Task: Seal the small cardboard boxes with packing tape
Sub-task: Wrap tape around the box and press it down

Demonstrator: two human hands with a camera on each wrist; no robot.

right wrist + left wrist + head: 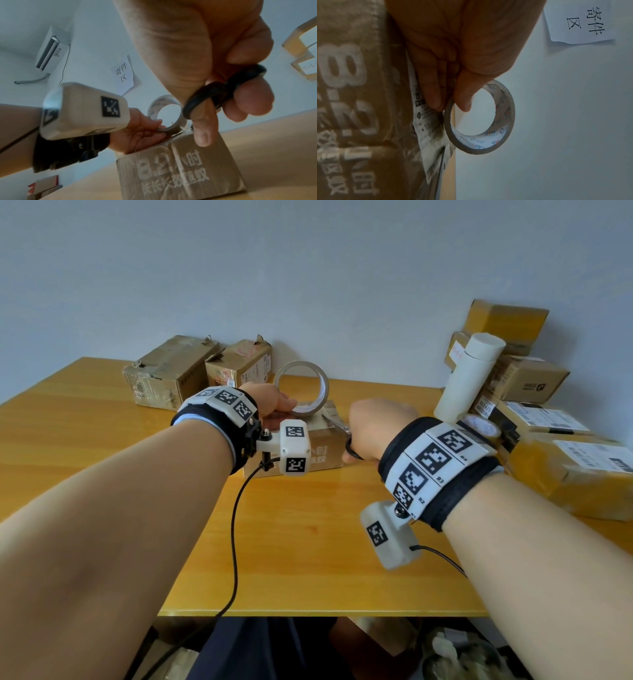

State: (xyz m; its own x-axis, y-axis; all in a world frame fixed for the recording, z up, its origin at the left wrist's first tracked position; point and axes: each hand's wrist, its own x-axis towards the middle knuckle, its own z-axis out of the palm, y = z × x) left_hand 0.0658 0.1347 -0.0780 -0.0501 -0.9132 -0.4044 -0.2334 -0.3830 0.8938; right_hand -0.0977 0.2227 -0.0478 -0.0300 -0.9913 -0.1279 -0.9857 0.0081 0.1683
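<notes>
A small brown cardboard box (322, 450) with white printed characters sits mid-table, also seen in the wrist views (359, 108) (180, 170). My left hand (274, 404) pinches a tape roll (303, 386) (481, 117) (167, 115) upright on the box top, thumb inside the ring. A strip of clear tape runs from the roll onto the box. My right hand (376, 429) grips black-handled scissors (342, 433) (219, 92), fingers through the loops, blades pointing at the tape beside the roll. Whether the blades touch the tape is unclear.
Two worn cardboard boxes (171, 371) (239, 364) stand at the back left of the yellow table (308, 542). Stacked parcels (548, 422) and a white cylinder (469, 378) fill the right side. A paper sign (123, 74) hangs on the wall.
</notes>
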